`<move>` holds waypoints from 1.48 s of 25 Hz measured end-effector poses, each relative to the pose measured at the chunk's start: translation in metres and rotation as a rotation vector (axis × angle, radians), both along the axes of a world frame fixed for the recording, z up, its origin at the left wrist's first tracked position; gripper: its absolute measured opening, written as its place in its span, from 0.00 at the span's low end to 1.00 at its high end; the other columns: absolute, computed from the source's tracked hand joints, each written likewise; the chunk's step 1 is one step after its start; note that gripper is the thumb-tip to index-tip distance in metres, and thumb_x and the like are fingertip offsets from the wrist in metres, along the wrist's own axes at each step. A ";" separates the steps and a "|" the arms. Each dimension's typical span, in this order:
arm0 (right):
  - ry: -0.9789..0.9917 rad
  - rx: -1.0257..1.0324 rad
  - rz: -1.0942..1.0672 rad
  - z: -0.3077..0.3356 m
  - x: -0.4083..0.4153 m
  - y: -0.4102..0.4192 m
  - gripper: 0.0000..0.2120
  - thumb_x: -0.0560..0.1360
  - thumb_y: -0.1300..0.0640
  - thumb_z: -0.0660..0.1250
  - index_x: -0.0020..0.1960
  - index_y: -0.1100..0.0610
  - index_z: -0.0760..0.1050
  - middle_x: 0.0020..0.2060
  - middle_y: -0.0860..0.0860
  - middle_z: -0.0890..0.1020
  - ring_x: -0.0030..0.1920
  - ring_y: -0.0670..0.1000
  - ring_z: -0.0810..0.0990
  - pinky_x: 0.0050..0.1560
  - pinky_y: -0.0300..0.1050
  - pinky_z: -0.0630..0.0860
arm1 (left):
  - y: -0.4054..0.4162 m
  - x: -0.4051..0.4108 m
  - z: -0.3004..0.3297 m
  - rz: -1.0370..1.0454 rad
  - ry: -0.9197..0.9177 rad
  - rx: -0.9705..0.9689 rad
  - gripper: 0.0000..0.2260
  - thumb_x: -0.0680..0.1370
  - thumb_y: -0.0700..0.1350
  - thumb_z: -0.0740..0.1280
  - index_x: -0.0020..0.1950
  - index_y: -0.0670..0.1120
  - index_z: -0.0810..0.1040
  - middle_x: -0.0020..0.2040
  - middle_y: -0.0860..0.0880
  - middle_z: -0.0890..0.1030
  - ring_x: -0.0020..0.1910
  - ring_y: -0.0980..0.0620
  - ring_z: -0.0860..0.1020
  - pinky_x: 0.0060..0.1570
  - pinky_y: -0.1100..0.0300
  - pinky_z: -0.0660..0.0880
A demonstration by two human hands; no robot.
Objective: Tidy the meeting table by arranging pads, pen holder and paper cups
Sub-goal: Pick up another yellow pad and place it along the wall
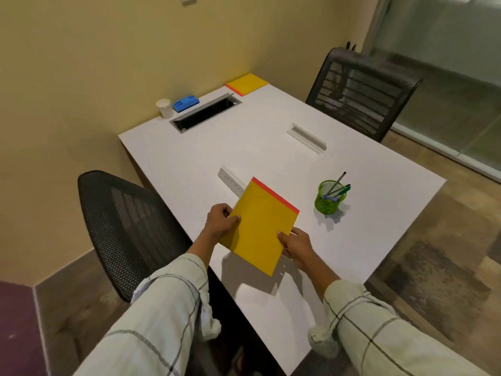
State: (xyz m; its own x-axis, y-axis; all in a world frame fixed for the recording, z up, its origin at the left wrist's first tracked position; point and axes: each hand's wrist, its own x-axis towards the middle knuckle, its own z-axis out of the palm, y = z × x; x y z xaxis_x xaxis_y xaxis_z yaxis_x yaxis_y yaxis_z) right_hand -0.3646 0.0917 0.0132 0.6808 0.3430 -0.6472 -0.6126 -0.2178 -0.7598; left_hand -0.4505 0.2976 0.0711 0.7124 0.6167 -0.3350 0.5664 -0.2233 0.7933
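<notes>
At the left edge of the white surface (pixel 271 147) stands a black mesh chair (pixel 127 229), pushed close to the side. Toward the far-left corner, a white paper cup (pixel 164 107) stands upright, just beside a blue object (pixel 186 103) that appears to be a board eraser. An open cable tray (pixel 205 113) is recessed next to them. Near the front, the left hand (pixel 221 223) grips the left side of a yellow pad (pixel 260 226) with a red top strip; the right hand (pixel 295 246) grips its lower right side. Both hands are clamped on the pad, which is held tilted above the surface, casting a shadow below. A second yellow pad (pixel 248 84) lies flat at the far edge. Right of the held pad, a green mesh pen holder (pixel 329 201) stands upright with several pens (pixel 337 187) in it. Another black chair (pixel 360 96) stands at the far right.
</notes>
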 end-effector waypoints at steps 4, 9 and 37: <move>-0.089 0.087 0.005 0.047 0.011 0.023 0.18 0.79 0.62 0.66 0.68 0.58 0.71 0.58 0.57 0.81 0.48 0.54 0.82 0.43 0.48 0.79 | 0.013 -0.005 0.033 -0.014 0.074 0.023 0.19 0.75 0.39 0.71 0.61 0.44 0.66 0.58 0.41 0.75 0.53 0.43 0.74 0.49 0.51 0.72; -0.167 0.119 -0.009 0.092 0.017 0.058 0.23 0.79 0.63 0.67 0.72 0.60 0.68 0.64 0.59 0.78 0.60 0.61 0.79 0.59 0.58 0.78 | 0.035 -0.005 0.075 -0.302 0.174 0.355 0.49 0.64 0.53 0.81 0.75 0.43 0.55 0.70 0.40 0.65 0.67 0.40 0.68 0.59 0.51 0.71; -0.370 0.138 -0.136 0.201 -0.057 0.452 0.26 0.76 0.66 0.69 0.72 0.56 0.68 0.64 0.61 0.76 0.55 0.59 0.79 0.50 0.53 0.78 | 0.434 -0.094 0.154 -0.529 0.040 0.609 0.48 0.60 0.52 0.81 0.75 0.54 0.61 0.72 0.43 0.58 0.71 0.38 0.59 0.66 0.43 0.69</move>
